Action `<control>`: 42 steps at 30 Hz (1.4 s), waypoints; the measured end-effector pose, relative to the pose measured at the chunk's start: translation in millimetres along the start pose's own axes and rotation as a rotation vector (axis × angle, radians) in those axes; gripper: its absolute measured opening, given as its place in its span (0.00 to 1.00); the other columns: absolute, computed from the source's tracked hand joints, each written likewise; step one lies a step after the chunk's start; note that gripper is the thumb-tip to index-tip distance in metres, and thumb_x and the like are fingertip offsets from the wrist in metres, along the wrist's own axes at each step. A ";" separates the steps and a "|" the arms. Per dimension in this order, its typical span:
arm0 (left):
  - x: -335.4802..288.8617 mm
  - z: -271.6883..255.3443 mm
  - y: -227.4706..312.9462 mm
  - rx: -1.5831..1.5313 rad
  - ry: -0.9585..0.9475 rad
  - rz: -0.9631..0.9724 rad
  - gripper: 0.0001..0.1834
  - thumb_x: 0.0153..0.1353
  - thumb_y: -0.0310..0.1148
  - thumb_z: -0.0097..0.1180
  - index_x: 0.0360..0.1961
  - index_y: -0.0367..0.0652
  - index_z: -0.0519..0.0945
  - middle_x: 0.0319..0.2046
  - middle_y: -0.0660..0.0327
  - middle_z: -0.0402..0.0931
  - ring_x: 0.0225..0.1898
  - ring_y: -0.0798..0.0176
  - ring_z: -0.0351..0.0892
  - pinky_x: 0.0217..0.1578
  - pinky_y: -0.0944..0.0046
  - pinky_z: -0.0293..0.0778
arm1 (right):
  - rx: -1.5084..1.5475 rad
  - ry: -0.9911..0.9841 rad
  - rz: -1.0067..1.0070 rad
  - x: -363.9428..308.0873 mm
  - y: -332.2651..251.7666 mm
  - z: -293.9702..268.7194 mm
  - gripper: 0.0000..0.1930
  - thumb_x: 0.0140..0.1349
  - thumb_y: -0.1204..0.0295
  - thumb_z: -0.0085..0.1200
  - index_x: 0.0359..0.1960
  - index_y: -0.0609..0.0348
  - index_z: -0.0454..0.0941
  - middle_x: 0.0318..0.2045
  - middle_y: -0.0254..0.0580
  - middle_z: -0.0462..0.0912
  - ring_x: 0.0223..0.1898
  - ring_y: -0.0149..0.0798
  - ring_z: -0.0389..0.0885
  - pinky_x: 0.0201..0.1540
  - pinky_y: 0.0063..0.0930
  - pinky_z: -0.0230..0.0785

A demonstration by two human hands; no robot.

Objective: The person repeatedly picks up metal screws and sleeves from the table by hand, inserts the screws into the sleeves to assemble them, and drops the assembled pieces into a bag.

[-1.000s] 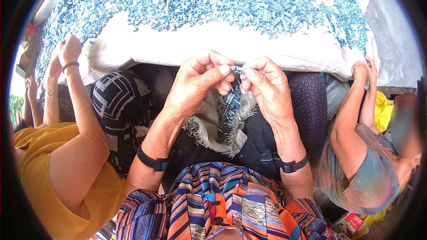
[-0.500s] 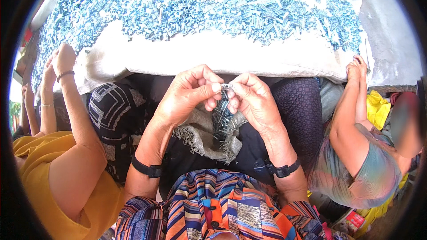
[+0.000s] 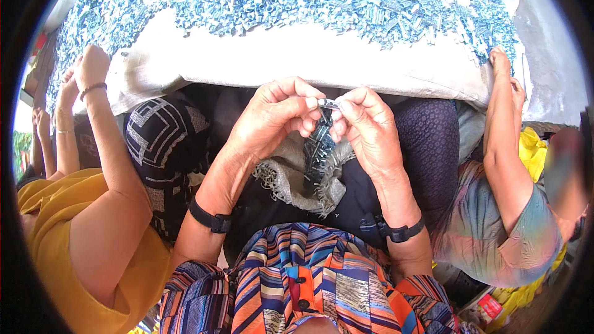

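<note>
Pale strip (image 3: 328,104): between your hands, long axis running left to right, neither hand nearer.
Left hand (image 3: 272,117): you pinch its left end.
Right hand (image 3: 370,128): you pinch its right end.

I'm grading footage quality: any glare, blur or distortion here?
Head view: glare bleaches the cloth nearly white; head view: black fills the fisheye's corners; head view: a blurred patch covers part of the right-side co-worker; head view: the left hand and right hand look fairly sharp, but their small piece lacks fine detail.
</note>
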State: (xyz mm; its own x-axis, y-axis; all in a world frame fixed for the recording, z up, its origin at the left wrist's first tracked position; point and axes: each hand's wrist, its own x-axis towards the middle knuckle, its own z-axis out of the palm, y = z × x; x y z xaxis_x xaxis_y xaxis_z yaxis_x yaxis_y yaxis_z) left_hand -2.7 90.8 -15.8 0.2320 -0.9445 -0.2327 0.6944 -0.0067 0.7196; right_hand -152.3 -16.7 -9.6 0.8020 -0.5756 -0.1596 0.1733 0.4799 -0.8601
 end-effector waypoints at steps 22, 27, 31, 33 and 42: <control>5.5 2.4 30.7 0.997 0.087 0.260 0.05 0.59 0.29 0.57 0.33 0.37 0.77 0.26 0.69 0.74 0.26 0.76 0.69 0.27 0.73 0.67 | -0.473 -0.179 0.109 -5.4 -17.1 -10.9 0.08 0.64 0.68 0.52 0.33 0.61 0.74 0.25 0.32 0.76 0.24 0.22 0.73 0.28 0.16 0.67; 56.0 3.1 38.0 1.489 0.389 0.755 0.08 0.52 0.26 0.56 0.36 0.42 0.79 0.26 0.57 0.72 0.29 0.58 0.75 0.30 0.63 0.71 | -0.659 -0.055 -0.026 15.4 -35.3 -8.0 0.09 0.63 0.67 0.53 0.31 0.61 0.73 0.21 0.26 0.73 0.23 0.19 0.67 0.26 0.16 0.62; 82.4 -2.6 33.1 1.663 0.402 0.750 0.07 0.55 0.31 0.54 0.35 0.44 0.78 0.28 0.53 0.73 0.31 0.49 0.76 0.33 0.57 0.72 | -1.063 0.123 -0.326 63.7 -51.2 -12.7 0.07 0.59 0.72 0.54 0.31 0.63 0.73 0.18 0.31 0.72 0.21 0.24 0.69 0.25 0.22 0.64; 96.1 -17.8 23.9 1.656 0.449 0.801 0.07 0.55 0.32 0.54 0.35 0.44 0.78 0.28 0.54 0.73 0.31 0.49 0.76 0.33 0.56 0.72 | -1.059 0.152 -0.534 92.5 -51.2 -11.3 0.06 0.56 0.73 0.55 0.32 0.62 0.74 0.20 0.39 0.75 0.23 0.33 0.75 0.28 0.28 0.67; 96.7 1.8 36.0 1.703 0.434 0.688 0.06 0.55 0.33 0.54 0.34 0.45 0.75 0.30 0.57 0.73 0.34 0.49 0.77 0.34 0.55 0.72 | -1.674 0.256 -0.737 149.8 -51.9 -10.4 0.07 0.52 0.71 0.57 0.31 0.59 0.76 0.29 0.44 0.77 0.30 0.46 0.76 0.34 0.36 0.68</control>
State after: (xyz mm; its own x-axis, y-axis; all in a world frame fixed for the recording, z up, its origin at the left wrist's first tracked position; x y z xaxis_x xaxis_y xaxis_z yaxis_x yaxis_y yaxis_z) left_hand 43.5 -1.4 -11.2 0.4599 -0.7887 0.4079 -0.8443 -0.2462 0.4760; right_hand -47.2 -134.7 6.1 0.7127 -0.4895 0.5025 -0.4020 -0.8720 -0.2793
